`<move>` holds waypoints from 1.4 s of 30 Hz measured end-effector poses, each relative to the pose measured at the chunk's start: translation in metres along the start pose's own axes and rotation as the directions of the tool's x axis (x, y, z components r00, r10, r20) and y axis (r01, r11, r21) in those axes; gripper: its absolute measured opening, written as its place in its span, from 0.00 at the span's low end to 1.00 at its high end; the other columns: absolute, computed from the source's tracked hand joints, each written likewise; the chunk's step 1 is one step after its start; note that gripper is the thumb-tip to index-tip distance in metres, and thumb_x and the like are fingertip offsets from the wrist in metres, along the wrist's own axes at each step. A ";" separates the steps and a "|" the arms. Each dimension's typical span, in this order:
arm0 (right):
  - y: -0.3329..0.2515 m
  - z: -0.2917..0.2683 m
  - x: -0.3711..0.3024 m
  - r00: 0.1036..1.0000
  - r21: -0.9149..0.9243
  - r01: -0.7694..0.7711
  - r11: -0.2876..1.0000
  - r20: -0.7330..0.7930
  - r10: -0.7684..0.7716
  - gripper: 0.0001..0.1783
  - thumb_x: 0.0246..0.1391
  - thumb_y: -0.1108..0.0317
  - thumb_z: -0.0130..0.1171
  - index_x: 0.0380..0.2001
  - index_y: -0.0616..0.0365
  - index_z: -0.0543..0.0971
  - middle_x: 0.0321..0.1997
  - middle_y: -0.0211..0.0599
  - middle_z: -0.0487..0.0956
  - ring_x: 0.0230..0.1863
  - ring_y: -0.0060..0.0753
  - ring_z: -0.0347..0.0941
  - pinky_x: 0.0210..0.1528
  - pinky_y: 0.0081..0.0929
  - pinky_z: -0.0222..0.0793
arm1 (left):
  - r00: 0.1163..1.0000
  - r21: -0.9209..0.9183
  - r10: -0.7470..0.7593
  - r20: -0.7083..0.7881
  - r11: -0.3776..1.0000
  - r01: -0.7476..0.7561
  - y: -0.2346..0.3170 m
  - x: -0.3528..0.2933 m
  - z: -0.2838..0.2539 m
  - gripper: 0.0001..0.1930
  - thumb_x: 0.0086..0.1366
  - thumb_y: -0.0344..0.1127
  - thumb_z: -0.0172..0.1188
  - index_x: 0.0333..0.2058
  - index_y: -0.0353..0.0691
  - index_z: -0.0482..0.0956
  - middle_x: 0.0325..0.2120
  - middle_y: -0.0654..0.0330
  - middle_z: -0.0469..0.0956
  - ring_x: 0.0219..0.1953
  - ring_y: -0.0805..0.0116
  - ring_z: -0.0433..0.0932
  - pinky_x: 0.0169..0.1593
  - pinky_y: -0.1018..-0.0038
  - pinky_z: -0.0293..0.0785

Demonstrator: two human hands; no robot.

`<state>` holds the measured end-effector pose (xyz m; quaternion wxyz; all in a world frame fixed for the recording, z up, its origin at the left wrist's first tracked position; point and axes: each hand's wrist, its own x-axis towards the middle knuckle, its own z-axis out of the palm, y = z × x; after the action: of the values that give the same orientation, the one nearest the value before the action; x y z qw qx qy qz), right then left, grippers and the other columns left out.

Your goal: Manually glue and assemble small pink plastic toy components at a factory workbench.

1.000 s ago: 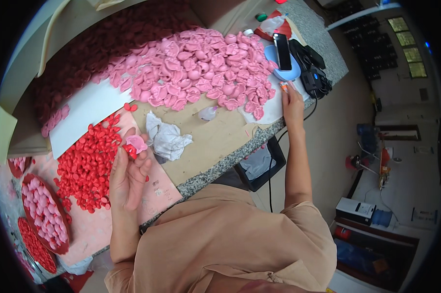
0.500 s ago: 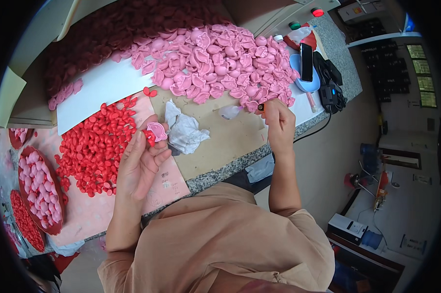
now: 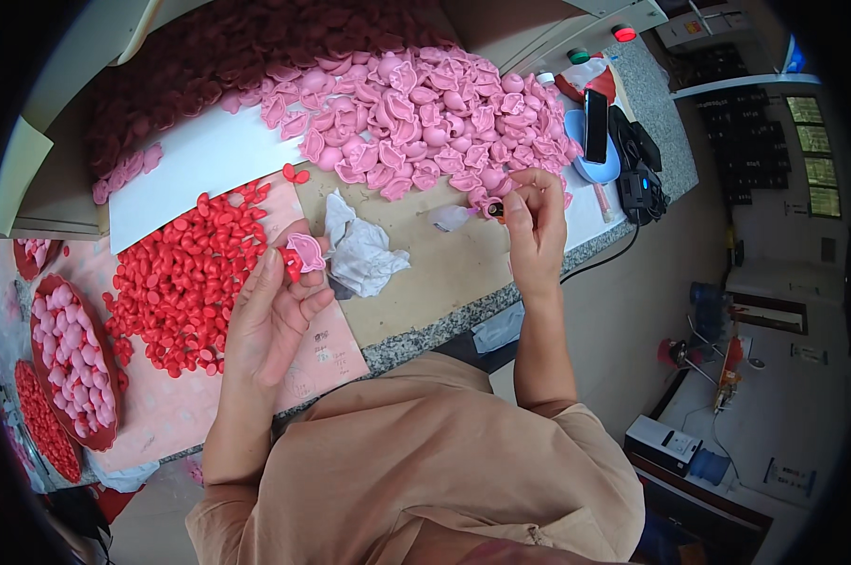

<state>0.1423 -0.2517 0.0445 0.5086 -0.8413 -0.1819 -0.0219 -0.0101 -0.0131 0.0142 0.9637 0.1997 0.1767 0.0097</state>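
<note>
My left hand (image 3: pixel 273 315) is closed around a small pink shell-shaped piece (image 3: pixel 305 252) with a wavy rim and a red piece (image 3: pixel 292 265) beside it, pinched between thumb and fingers. At the near edge of the pink pile, my right hand (image 3: pixel 535 235) has its thumb and index finger apart, fingertips close to the pink pieces. An orange tool with a black round end (image 3: pixel 497 211) sticks out from under that hand; the lower fingers that seem to hold it are mostly hidden. A small translucent bottle (image 3: pixel 449 218) lies just left of it.
Pink shell pieces (image 3: pixel 416 113) form a large heap at the back; red pieces (image 3: pixel 185 287) lie heaped at left. A crumpled white cloth (image 3: pixel 361 250) sits between my hands. Filled red trays (image 3: pixel 110 414) stand far left. A blue bowl (image 3: pixel 602 171), phone (image 3: pixel 596 127) and black adapter (image 3: pixel 640 193) are at right.
My right hand has shifted slightly left, and its index finger has stretched out from the closed grip toward the pink pieces. The left hand keeps its pieces almost in place.
</note>
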 end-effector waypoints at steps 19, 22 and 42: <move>-0.001 0.002 -0.002 0.999 -0.016 0.032 0.999 -0.011 -0.032 0.14 0.54 0.71 0.50 0.44 0.62 0.66 0.19 0.23 0.62 0.22 0.14 0.55 0.27 0.15 0.52 | 1.000 0.041 0.004 -0.010 0.999 -0.003 0.000 0.000 0.003 0.23 0.69 0.41 0.43 0.57 0.35 0.59 0.49 0.49 0.70 0.37 0.73 0.76 0.43 0.72 0.77; -0.001 0.002 -0.001 0.998 -0.019 0.050 0.999 -0.024 -0.050 0.14 0.53 0.71 0.49 0.44 0.62 0.66 0.19 0.23 0.62 0.22 0.14 0.55 0.27 0.15 0.52 | 1.000 0.036 0.003 -0.004 0.999 -0.002 0.000 0.001 0.001 0.23 0.68 0.41 0.43 0.57 0.35 0.59 0.49 0.49 0.70 0.38 0.72 0.77 0.43 0.72 0.77; 0.130 -0.095 -0.002 0.861 -0.510 -0.280 0.814 -0.509 -0.023 0.17 0.56 0.60 0.54 0.36 0.67 0.72 0.33 0.40 0.73 0.32 0.27 0.68 0.37 0.27 0.66 | 0.999 0.020 -0.018 -0.042 1.000 0.019 -0.001 0.002 0.001 0.25 0.68 0.47 0.43 0.56 0.35 0.61 0.42 0.55 0.73 0.36 0.74 0.73 0.39 0.75 0.77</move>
<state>0.1968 -0.3880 -0.0203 0.2645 -0.9303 0.0279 -0.2526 -0.0077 -0.0146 0.0140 0.9578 0.2078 0.1986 0.0030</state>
